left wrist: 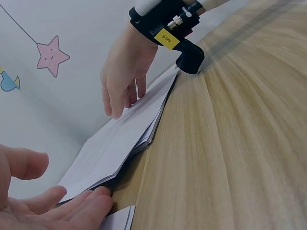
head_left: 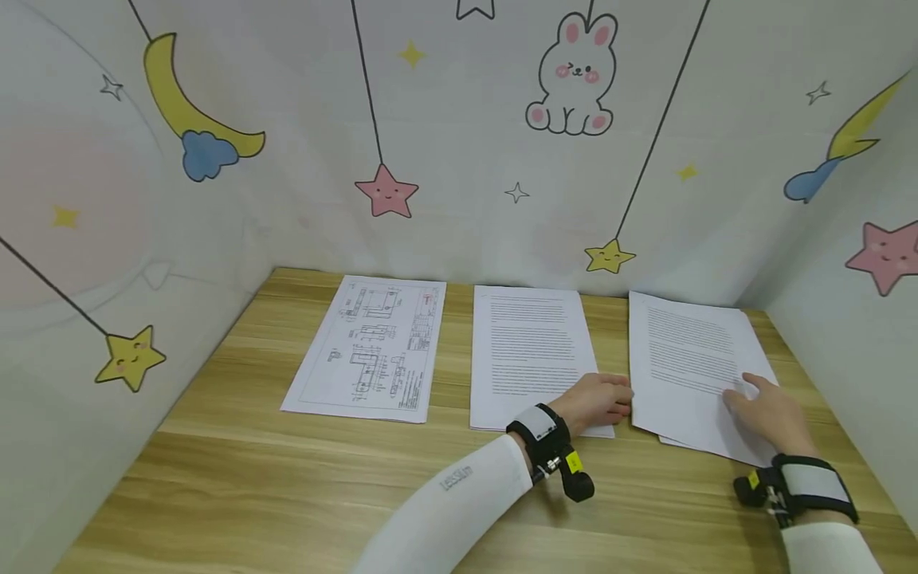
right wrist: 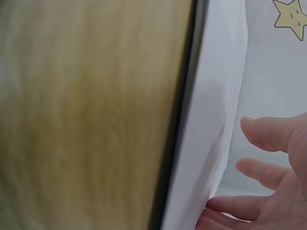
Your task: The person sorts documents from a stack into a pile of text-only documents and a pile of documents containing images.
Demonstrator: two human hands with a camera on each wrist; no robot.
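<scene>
On the right lies a stack of printed sheets (head_left: 692, 363), its layers slightly out of line along the front edge. My left hand (head_left: 594, 399) is at the stack's left edge, palm facing the paper. In the left wrist view, the left hand (left wrist: 57, 206) has extended fingers at the edge of the paper (left wrist: 117, 143). My right hand (head_left: 774, 410) rests on the right side of the same stack. Its fingers look extended in the right wrist view, where the right hand (right wrist: 268, 182) touches the white paper (right wrist: 206, 110) with its fingertips.
A middle stack of text pages (head_left: 531, 343) lies partly under the left hand. Farther left are sheets with technical drawings (head_left: 373, 351). The wooden table (head_left: 287, 478) meets a printed fabric wall (head_left: 459, 239) at the back and sides. Each wrist carries a strapped camera.
</scene>
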